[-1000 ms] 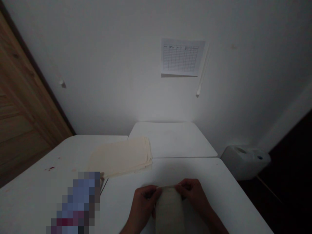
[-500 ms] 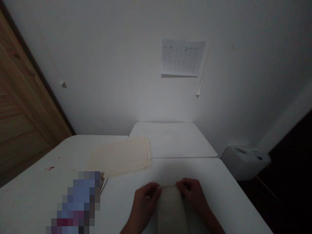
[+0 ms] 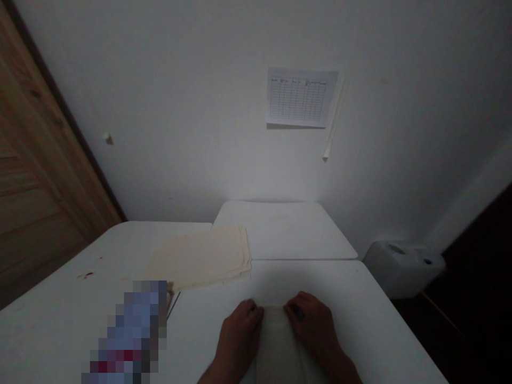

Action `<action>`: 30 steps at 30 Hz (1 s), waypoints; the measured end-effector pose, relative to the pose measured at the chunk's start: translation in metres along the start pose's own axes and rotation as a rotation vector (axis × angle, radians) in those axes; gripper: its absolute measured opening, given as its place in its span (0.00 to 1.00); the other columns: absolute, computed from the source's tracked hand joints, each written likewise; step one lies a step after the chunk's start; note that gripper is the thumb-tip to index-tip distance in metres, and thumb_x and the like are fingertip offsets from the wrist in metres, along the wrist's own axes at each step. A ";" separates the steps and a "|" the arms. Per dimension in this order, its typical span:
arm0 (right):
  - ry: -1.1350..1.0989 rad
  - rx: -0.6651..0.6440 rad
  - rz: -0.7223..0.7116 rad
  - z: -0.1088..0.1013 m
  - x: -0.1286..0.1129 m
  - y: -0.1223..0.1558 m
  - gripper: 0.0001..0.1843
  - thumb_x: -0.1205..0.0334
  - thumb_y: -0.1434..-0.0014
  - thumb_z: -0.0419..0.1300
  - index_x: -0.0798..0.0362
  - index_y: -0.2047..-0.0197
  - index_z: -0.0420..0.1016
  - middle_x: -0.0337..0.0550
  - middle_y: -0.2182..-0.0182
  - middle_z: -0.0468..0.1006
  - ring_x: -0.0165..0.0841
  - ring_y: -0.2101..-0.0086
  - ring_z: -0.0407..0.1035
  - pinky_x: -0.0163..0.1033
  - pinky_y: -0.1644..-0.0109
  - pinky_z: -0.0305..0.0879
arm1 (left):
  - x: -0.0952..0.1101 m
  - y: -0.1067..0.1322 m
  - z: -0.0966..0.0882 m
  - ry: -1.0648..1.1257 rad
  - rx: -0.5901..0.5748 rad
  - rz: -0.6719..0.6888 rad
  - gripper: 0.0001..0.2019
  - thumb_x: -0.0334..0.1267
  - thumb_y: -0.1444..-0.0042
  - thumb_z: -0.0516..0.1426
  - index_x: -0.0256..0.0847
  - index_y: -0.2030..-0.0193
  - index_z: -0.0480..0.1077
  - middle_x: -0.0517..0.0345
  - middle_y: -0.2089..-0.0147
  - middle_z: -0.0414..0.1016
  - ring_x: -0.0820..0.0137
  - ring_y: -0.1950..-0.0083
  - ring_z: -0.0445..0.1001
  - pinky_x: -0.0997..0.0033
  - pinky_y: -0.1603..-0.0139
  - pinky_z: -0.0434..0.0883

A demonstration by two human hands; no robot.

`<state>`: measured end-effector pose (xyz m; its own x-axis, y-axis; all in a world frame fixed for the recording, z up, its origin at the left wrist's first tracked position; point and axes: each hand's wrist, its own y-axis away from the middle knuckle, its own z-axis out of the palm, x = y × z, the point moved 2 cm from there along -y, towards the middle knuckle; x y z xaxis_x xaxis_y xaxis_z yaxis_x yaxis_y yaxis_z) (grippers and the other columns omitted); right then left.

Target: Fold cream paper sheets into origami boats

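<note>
A narrow strip of pale cloth (image 3: 278,341) lies on the white table (image 3: 360,314) in front of me, running toward the bottom edge of the view. My left hand (image 3: 239,333) pinches its far left corner with curled fingers. My right hand (image 3: 311,326) grips the far right corner the same way. Both hands rest low on the tabletop, close together on either side of the strip's far end.
A stack of cream cloths (image 3: 204,256) lies on the table to the far left. A blurred patch (image 3: 128,336) covers part of the near left. A second white table (image 3: 284,229) stands against the wall, which holds a printed sheet (image 3: 298,98). A white container (image 3: 404,264) sits on the floor at right, and a wooden door (image 3: 36,181) is at left.
Both hands have lowered the cloth's far edge onto the table and moved closer together. The raised edge seen earlier now lies flat.
</note>
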<state>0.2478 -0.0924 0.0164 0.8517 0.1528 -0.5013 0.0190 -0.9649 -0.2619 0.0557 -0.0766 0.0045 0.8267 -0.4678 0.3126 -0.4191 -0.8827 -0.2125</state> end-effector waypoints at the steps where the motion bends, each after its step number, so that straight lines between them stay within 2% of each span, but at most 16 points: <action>1: 0.009 0.006 -0.005 0.001 0.000 0.000 0.10 0.60 0.38 0.56 0.49 0.68 0.76 0.40 0.69 0.76 0.33 0.65 0.70 0.34 0.59 0.60 | 0.000 0.000 0.000 -0.018 -0.010 -0.005 0.10 0.26 0.40 0.53 0.44 0.60 0.73 0.56 0.59 0.72 0.67 0.59 0.73 0.72 0.60 0.68; 7: 0.119 0.002 -0.105 0.005 0.003 0.002 0.11 0.63 0.36 0.55 0.48 0.66 0.78 0.40 0.65 0.75 0.30 0.65 0.69 0.33 0.61 0.59 | 0.002 0.000 -0.001 -0.041 -0.022 -0.007 0.10 0.27 0.39 0.53 0.44 0.62 0.72 0.55 0.58 0.69 0.66 0.56 0.69 0.72 0.62 0.68; 12: 0.136 -0.067 -0.102 -0.001 0.006 -0.001 0.11 0.63 0.36 0.56 0.46 0.66 0.79 0.38 0.65 0.74 0.30 0.63 0.69 0.33 0.59 0.60 | 0.004 0.002 -0.010 -0.057 -0.025 0.026 0.08 0.29 0.40 0.54 0.45 0.65 0.72 0.56 0.60 0.68 0.65 0.55 0.66 0.71 0.60 0.66; 15: 0.149 -0.130 -0.104 -0.008 0.008 -0.001 0.09 0.60 0.37 0.57 0.45 0.64 0.80 0.38 0.64 0.74 0.31 0.62 0.69 0.33 0.60 0.60 | 0.004 0.004 -0.016 -0.063 -0.013 0.047 0.07 0.32 0.40 0.54 0.46 0.63 0.73 0.55 0.61 0.67 0.64 0.57 0.66 0.69 0.60 0.66; 19: 0.128 -0.212 -0.155 -0.018 0.010 0.002 0.09 0.56 0.40 0.61 0.40 0.56 0.79 0.39 0.62 0.73 0.33 0.61 0.68 0.35 0.57 0.60 | -0.001 0.007 -0.020 -0.034 0.002 0.065 0.08 0.35 0.41 0.56 0.48 0.57 0.74 0.55 0.60 0.67 0.63 0.57 0.66 0.66 0.58 0.65; 22: 0.077 -0.248 -0.168 -0.025 0.013 0.004 0.16 0.51 0.46 0.66 0.37 0.52 0.77 0.40 0.60 0.71 0.35 0.58 0.67 0.36 0.54 0.60 | -0.008 0.010 -0.022 0.012 0.006 0.083 0.13 0.39 0.43 0.58 0.51 0.50 0.74 0.53 0.56 0.67 0.60 0.54 0.66 0.62 0.54 0.65; 25: 0.051 -0.277 -0.166 -0.028 0.017 0.008 0.32 0.42 0.58 0.71 0.36 0.48 0.75 0.41 0.57 0.69 0.39 0.56 0.65 0.40 0.51 0.59 | -0.014 0.012 -0.025 0.048 -0.015 0.096 0.18 0.41 0.45 0.61 0.53 0.46 0.72 0.52 0.52 0.67 0.58 0.51 0.65 0.59 0.50 0.63; 28: 0.053 -0.325 -0.154 -0.028 0.018 0.013 0.49 0.34 0.71 0.72 0.37 0.44 0.71 0.43 0.55 0.67 0.43 0.54 0.63 0.44 0.48 0.58 | -0.016 0.013 -0.028 0.070 -0.044 0.096 0.26 0.43 0.51 0.65 0.55 0.44 0.70 0.53 0.49 0.66 0.57 0.48 0.64 0.57 0.47 0.62; 30: 0.053 -0.351 -0.154 -0.027 0.018 0.016 0.54 0.33 0.72 0.71 0.38 0.41 0.67 0.44 0.53 0.66 0.45 0.53 0.62 0.46 0.47 0.58 | -0.017 0.014 -0.030 0.078 -0.066 0.085 0.32 0.45 0.58 0.69 0.57 0.43 0.69 0.54 0.47 0.66 0.55 0.46 0.64 0.55 0.46 0.60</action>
<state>0.2777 -0.1108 0.0259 0.8506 0.2992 -0.4324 0.3189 -0.9474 -0.0282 0.0244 -0.0826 0.0241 0.7566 -0.5408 0.3675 -0.5122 -0.8396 -0.1810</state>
